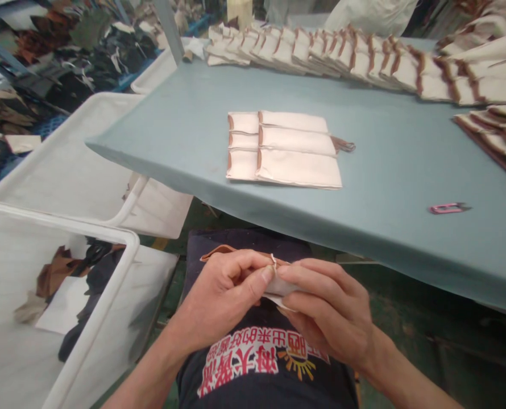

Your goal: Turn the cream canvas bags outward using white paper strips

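Over my lap, both hands grip a small folded piece of white and brown fabric (pixel 283 285). My left hand (pixel 231 289) pinches it between thumb and fingers, with a brown edge showing behind the knuckles. Opposite, my right hand (pixel 330 301) has its fingers bent round the white part. The two hands meet at a small whitish loop or strip, too small to make out well. Most of the fabric is hidden by my fingers. Beyond them on the table lies a cream panel with stitched sections and brown trim (pixel 295 150), a brown cord sticking out on its right.
The blue-green table (pixel 389 159) has its front edge just past my hands. Pink thread snips (pixel 449 208) lie on it at right. A long row of overlapping cream and brown pieces (pixel 342 51) lines the back. White bins (pixel 120 272) with scraps stand at left.
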The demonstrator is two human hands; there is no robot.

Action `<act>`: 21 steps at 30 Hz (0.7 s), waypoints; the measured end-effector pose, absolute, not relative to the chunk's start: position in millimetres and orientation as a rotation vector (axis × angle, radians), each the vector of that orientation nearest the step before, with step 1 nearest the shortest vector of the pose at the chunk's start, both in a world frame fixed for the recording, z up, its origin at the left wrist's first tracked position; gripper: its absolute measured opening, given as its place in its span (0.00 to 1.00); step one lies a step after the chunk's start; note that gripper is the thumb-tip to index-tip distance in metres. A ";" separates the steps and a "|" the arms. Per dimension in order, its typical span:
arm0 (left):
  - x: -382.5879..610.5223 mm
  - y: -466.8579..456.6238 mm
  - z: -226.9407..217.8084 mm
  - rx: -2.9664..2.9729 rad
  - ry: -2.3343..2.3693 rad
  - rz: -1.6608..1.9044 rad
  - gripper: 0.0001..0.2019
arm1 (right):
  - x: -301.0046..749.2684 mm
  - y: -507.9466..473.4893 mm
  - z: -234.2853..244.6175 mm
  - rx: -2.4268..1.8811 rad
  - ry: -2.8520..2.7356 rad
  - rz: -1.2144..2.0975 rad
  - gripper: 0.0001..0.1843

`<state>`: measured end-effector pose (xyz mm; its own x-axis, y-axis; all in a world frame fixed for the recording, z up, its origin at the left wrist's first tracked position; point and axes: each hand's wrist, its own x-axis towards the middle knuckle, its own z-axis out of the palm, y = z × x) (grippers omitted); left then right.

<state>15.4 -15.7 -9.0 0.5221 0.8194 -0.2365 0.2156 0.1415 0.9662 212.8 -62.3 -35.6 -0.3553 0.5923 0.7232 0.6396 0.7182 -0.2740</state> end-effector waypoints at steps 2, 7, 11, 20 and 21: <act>17.4 -16.0 -7.7 1.412 0.962 0.567 0.13 | 215.1 -60.0 -36.7 -0.930 -2.083 -0.088 0.09; 19.5 -16.4 -6.7 1.503 0.942 0.548 0.13 | 221.7 -62.6 -37.6 -0.913 -2.165 -0.091 0.09; 18.2 -18.9 -4.6 1.864 0.913 0.551 0.12 | 222.4 -66.1 -34.1 -0.967 -2.200 -0.076 0.07; 19.8 -23.5 -13.9 1.516 0.881 0.655 0.12 | 223.5 -75.2 -14.4 -1.101 -1.802 0.713 0.06; 20.9 -23.3 -14.4 1.437 0.876 0.662 0.12 | 224.4 -76.2 -15.2 -1.143 -1.722 0.750 0.07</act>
<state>20.9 -23.3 -14.4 0.5449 0.8311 -0.1112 0.1195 0.0542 0.9913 224.4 -76.2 -15.2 -0.1588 0.9223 0.3522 0.3701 0.3864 -0.8448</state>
